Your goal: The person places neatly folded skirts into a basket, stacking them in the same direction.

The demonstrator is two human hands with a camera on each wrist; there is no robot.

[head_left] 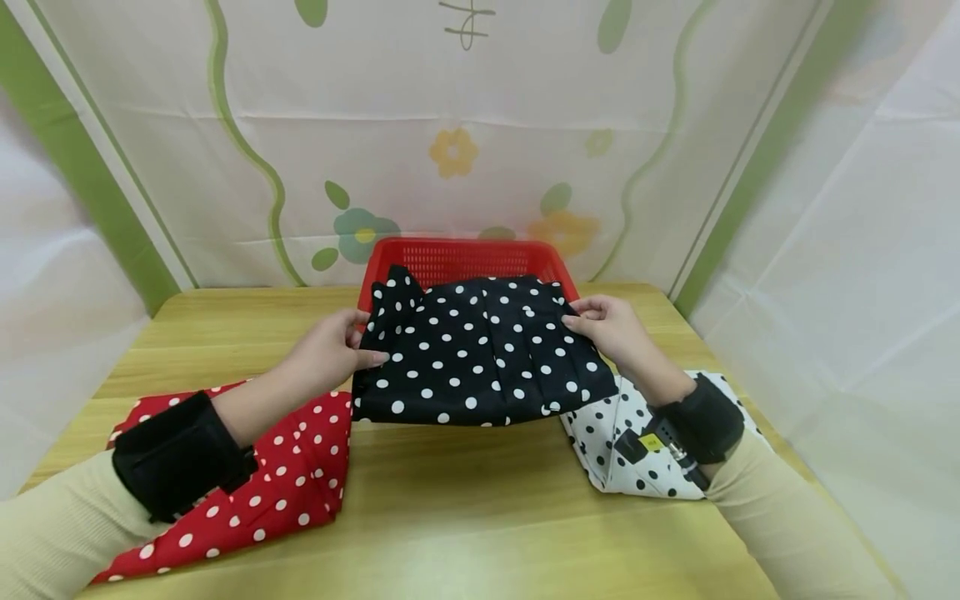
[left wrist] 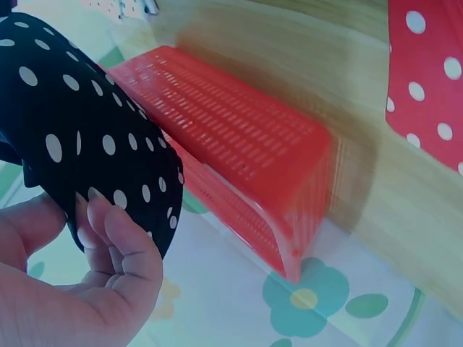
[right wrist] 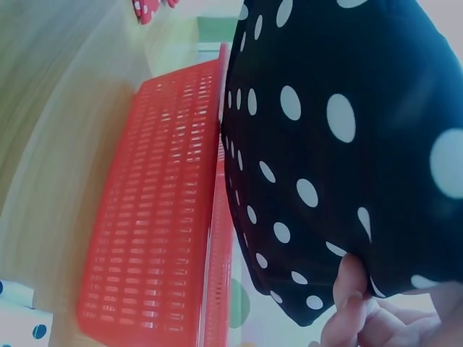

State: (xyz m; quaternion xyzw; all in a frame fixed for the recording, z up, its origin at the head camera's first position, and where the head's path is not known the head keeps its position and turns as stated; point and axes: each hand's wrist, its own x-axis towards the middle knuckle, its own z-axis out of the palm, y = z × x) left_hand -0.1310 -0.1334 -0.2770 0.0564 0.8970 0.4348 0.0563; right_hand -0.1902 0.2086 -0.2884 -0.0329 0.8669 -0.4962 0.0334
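Note:
A folded black cloth with white polka dots (head_left: 480,350) is held up between both hands, over the front of a red plastic basket (head_left: 450,260). My left hand (head_left: 333,350) pinches its left edge, thumb on the near face and fingers behind. At the opposite edge my right hand (head_left: 611,329) pinches it between thumb and fingers. The left wrist view shows the black cloth (left wrist: 94,108) bending down from the left hand's fingertips (left wrist: 101,210). In the right wrist view the basket's slotted side (right wrist: 155,202) stands right beside the cloth.
A red cloth with white dots (head_left: 300,467) lies on the wooden table (head_left: 465,508) under the left forearm. A white cloth with black dots (head_left: 622,450) lies folded under the right wrist. Behind the basket hangs a pale curtain (head_left: 465,92) with flower prints.

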